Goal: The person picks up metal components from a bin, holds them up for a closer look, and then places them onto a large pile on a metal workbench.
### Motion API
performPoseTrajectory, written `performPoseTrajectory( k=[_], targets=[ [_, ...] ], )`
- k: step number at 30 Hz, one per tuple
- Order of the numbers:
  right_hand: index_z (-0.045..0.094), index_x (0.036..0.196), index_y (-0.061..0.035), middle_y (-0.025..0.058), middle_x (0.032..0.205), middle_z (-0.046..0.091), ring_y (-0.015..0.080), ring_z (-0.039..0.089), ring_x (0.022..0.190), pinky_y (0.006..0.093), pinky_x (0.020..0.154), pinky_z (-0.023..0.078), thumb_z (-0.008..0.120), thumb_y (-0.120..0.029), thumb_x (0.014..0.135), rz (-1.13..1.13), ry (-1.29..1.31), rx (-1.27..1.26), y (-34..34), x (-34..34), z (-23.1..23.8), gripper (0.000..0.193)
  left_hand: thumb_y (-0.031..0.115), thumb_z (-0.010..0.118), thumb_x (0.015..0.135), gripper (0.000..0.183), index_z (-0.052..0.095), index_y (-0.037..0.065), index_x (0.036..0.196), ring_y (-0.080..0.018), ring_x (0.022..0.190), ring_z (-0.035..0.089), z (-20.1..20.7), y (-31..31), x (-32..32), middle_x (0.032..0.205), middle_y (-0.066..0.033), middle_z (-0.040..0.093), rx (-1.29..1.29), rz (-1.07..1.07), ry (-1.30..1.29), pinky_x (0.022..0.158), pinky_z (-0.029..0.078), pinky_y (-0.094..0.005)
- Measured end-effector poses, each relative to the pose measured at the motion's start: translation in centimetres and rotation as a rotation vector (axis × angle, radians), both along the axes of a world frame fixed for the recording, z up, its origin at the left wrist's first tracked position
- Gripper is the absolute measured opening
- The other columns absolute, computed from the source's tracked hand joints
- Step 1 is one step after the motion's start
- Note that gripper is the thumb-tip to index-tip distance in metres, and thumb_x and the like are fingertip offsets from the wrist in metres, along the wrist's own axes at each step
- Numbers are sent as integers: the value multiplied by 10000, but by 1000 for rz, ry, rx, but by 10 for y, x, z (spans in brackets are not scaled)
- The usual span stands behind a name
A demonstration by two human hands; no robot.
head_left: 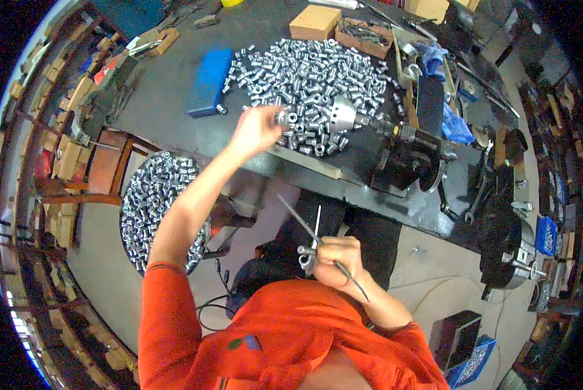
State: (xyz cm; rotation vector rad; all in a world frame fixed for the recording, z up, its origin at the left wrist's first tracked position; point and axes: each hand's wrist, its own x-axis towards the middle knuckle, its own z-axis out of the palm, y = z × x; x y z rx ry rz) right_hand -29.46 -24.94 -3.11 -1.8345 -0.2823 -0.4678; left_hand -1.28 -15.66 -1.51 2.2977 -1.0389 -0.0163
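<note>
My left hand (260,132) reaches to the near edge of a heap of small shiny metal sleeves (304,75) on the dark bench. Its fingers are pinched around a metal sleeve (292,117), partly hidden by them. Close to my body, my right hand (339,260) is closed around a long thin dark file (292,209), which slants across the fist. Small metal parts (306,251) show beside its fingers; whether the hand grips them too, I cannot tell. Right of my left hand, a silver conical chuck (343,114) points toward the heap from a dark bench-mounted spindle (411,153).
A round container of similar sleeves (149,211) stands below the bench at left, beside a wooden chair (106,166). A blue box (211,83) and a tan block (315,23) border the heap. Wrenches (478,188) lie at right; a blue crate (471,364) sits on the floor.
</note>
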Motion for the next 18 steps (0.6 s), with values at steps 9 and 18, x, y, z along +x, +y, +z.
performPoseTrajectory(
  k=[9, 18],
  targets=[
    [308, 527, -72, 59, 502, 311, 225, 364, 402, 336, 389, 246, 565, -12, 584, -61, 33, 39, 9, -2, -11, 270, 84, 604, 820, 293, 579, -10, 1097, -66, 499, 521, 32, 81, 13, 576, 17, 533, -241, 86, 316, 460, 409, -238],
    [308, 541, -60, 68, 519, 304, 236, 350, 417, 350, 412, 246, 606, -142, 615, 60, 61, 48, 16, 12, -18, 318, 184, 662, 736, 278, 653, 44, 976, -268, 689, 647, -48, 280, -1, 747, -153, 643, 420, 417, 9, 658, 513, -358]
  ],
)
